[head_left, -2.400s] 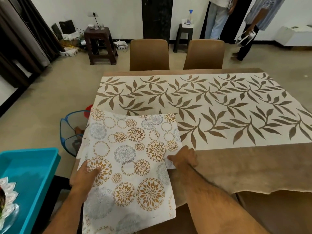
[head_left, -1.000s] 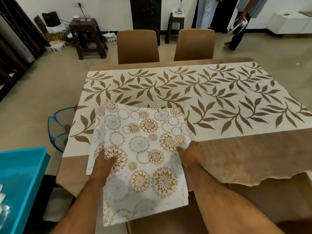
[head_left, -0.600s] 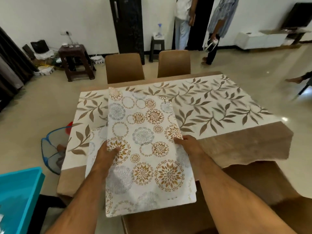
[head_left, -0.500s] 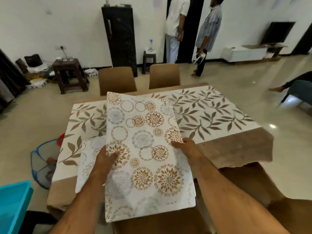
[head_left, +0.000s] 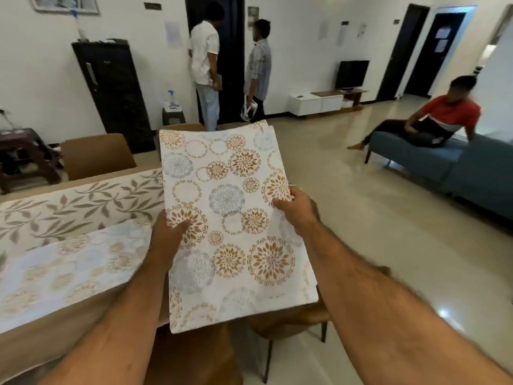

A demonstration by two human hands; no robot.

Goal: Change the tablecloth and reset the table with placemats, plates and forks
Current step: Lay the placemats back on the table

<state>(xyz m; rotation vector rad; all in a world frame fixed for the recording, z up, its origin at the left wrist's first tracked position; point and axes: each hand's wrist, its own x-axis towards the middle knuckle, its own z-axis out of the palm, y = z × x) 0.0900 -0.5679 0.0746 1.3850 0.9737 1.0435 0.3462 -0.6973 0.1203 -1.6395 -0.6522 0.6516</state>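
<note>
Holding a stack of placemats [head_left: 230, 218] up in the air, the person grips it with both hands. The left hand [head_left: 166, 240] has its thumb curled over the top of the stack on the left edge. The other fingers are hidden under it. The right hand [head_left: 295, 209] pinches the right edge with its thumb on top. The stack is off the table [head_left: 50, 348] now, out past its right end and over a chair [head_left: 288, 320].

One placemat [head_left: 69, 262] lies flat on the table near the front edge, close to the right end. It rests partly on the leaf tablecloth [head_left: 72, 204], which covers the middle of the tabletop. A brown cloth shows under it along the front edge and hangs down.

So it looks like the cloth part is done, and one mat is down. I think the rest of the mats still need to go on the table, one for each seat. No plates and no forks can be seen on the part of the table that shows, so those jobs are still left. Most of the setting is still to do.

Two people stand by a dark door [head_left: 230, 59] far away. Another person sits on a blue sofa [head_left: 455, 168] at the right.
</note>
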